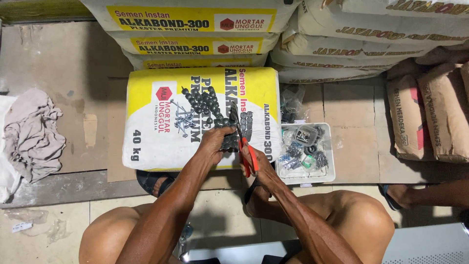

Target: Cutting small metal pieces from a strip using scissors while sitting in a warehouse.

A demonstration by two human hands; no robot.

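A yellow and white cement sack [156, 122] lies flat in front of me, with a strip of dark round-capped nails [207, 105] and a small pile of loose nails [180, 119] on top. My left hand [214, 144] presses down on the near end of the dark strip. My right hand [256, 164] grips red-handled pliers [244, 146], whose jaws reach up onto the strip beside the left hand.
A white plastic tray [328, 166] of small hardware in clear bags sits right of the sack. Stacked cement sacks [195, 29] line the back, brown ones [430, 112] at right. A crumpled cloth [31, 134] lies left. Another person's foot [405, 195] shows at right.
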